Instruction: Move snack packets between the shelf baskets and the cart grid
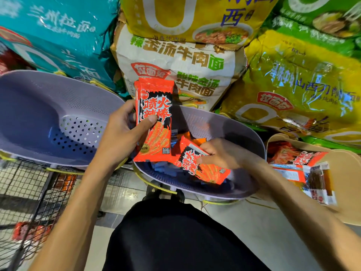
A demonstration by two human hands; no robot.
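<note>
- My left hand [121, 133] grips a glossy red-and-black snack packet [154, 122] upright, thumb across its flame-edged white lettering, over the left edge of a lavender perforated plastic basket [214, 118].
- My right hand [220, 153] pinches a second matching packet [197, 167], tilted inside that basket.

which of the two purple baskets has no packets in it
The left purple basket: its holed floor shows bare, while the right purple basket, where the right hand reaches, holds packets.
</note>
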